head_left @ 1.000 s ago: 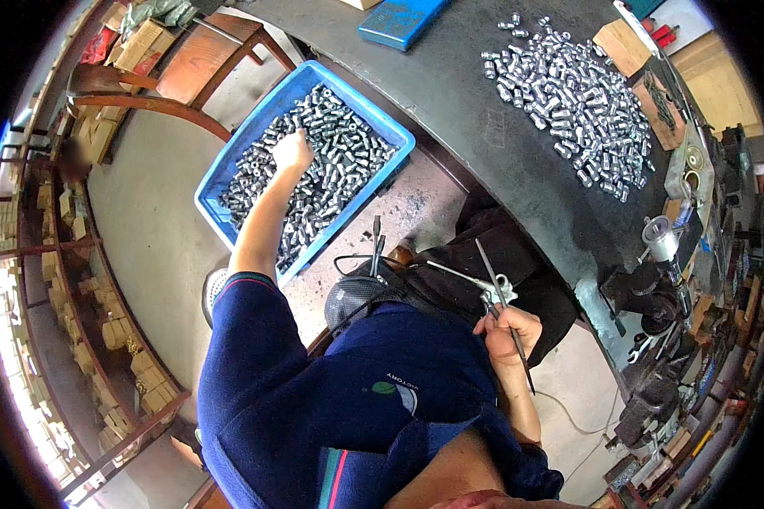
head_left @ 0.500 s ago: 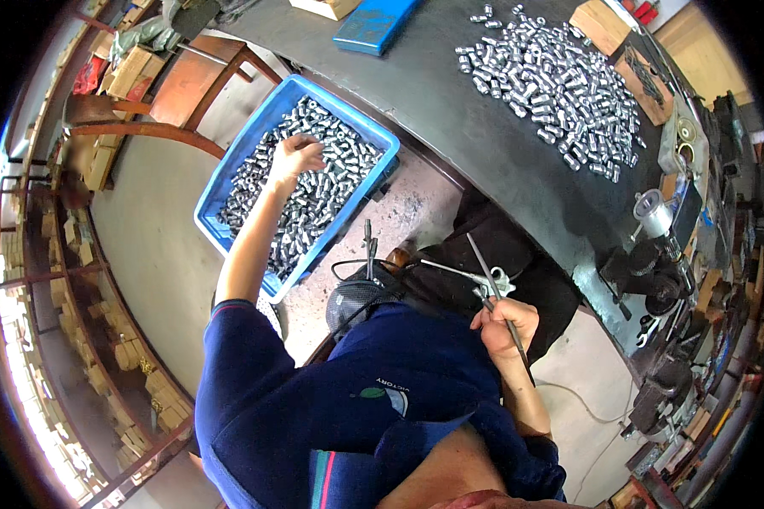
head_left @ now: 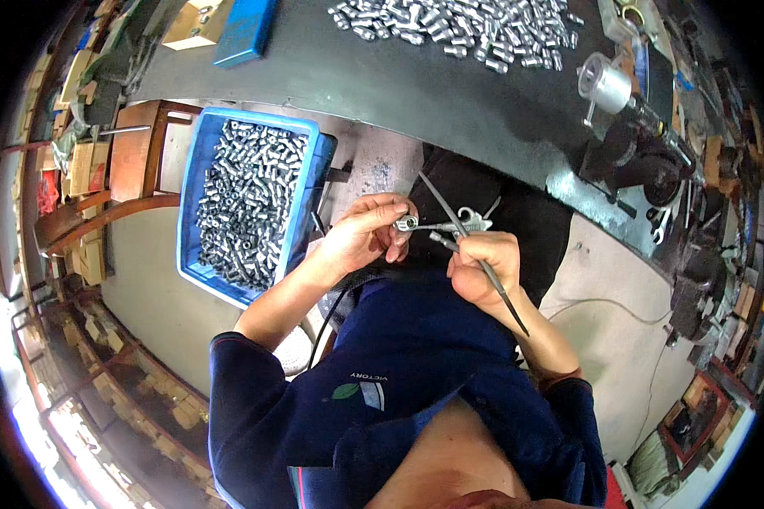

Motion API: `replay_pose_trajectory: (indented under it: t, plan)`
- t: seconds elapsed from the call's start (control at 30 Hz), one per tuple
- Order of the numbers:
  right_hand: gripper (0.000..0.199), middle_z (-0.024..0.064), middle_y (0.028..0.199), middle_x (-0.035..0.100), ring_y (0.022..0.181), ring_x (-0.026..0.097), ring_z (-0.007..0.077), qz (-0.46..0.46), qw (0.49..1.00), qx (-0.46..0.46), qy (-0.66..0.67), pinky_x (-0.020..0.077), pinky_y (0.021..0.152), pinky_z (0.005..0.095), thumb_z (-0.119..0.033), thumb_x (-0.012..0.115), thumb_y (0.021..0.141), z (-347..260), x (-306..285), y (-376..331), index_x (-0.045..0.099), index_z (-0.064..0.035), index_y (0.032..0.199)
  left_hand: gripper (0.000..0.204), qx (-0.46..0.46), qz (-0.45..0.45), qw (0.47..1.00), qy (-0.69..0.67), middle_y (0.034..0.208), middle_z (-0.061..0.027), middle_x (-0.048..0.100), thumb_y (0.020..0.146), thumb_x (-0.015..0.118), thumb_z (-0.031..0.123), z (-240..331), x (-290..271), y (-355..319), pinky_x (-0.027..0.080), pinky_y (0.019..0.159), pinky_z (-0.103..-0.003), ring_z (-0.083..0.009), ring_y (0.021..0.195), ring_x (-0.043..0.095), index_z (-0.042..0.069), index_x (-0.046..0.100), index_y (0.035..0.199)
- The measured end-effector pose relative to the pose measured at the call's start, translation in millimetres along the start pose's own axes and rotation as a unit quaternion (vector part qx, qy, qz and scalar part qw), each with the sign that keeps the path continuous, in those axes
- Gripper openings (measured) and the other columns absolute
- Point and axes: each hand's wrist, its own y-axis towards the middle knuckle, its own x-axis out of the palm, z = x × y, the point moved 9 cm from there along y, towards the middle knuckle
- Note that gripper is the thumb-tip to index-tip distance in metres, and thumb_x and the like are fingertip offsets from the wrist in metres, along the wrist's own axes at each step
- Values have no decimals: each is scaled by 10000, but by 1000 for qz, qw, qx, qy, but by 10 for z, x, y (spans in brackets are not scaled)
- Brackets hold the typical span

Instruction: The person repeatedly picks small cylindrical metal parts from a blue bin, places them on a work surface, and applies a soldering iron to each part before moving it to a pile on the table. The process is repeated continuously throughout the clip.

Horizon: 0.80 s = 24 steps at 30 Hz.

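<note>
My left hand (head_left: pixel 367 232) pinches a small metal fitting (head_left: pixel 406 223), its hollow end showing, in front of my lap. Close by on the right, my right hand (head_left: pixel 486 265) is closed around a long thin file-like rod (head_left: pixel 433 192), which slants from upper left to lower right. A shorter grey rod end (head_left: pixel 442 242) also sticks out of the right fist toward the fitting; whether they touch I cannot tell. Behind the hands, a silvery tool with a ring-shaped part (head_left: pixel 474 220) lies over the dark cloth on my lap.
To the left stands a blue bin (head_left: pixel 314 161) of small metal fittings, beside a wooden chair (head_left: pixel 136 153). The dark workbench (head_left: pixel 314 76) ahead carries a heap of shiny fittings (head_left: pixel 450 24), a blue case (head_left: pixel 246 30) and a wooden box (head_left: pixel 195 24). A clamped machine (head_left: pixel 607 85) stands at right.
My left hand has come from the blue bin to my lap and now holds a fitting. My right hand, still holding the rods, has moved close to it. The view has shifted.
</note>
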Motion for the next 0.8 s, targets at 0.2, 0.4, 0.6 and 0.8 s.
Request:
replay_pose_trajectory:
  t: [0.2, 0.4, 0.6, 0.8]
  plan:
    - [396, 79, 502, 299, 439, 337, 198, 3, 1000, 31, -2, 260, 440, 320, -255, 616, 716, 51, -1, 11, 327, -32, 560, 245, -1, 22, 992, 124, 576, -66, 538, 906, 527, 213, 47, 46, 4, 396, 406, -243, -129, 408, 487, -25, 571, 864]
    - [322, 93, 497, 333, 437, 375, 240, -7, 998, 1, -62, 281, 435, 335, -162, 619, 677, -54, -24, 47, 343, -36, 570, 181, 39, 43, 942, 330, 615, -42, 551, 876, 597, 139, 263, 232, 70, 401, 428, -208, -88, 466, 506, -38, 601, 840]
    - [221, 71, 473, 346, 406, 380, 142, 52, 997, 33, -45, 262, 408, 292, -52, 555, 603, 107, -108, -27, 353, -24, 521, 150, 61, 28, 930, 360, 695, -61, 582, 837, 638, 91, 334, 336, 85, 453, 494, -221, -109, 561, 561, -44, 589, 877]
    - [304, 32, 470, 358, 422, 470, 107, 55, 996, 58, 28, 393, 438, 242, -105, 585, 653, 261, -170, -81, 325, -20, 519, 174, 75, 21, 950, 303, 659, -36, 590, 826, 658, 90, 359, 312, 147, 459, 510, -201, -88, 545, 573, -38, 597, 926]
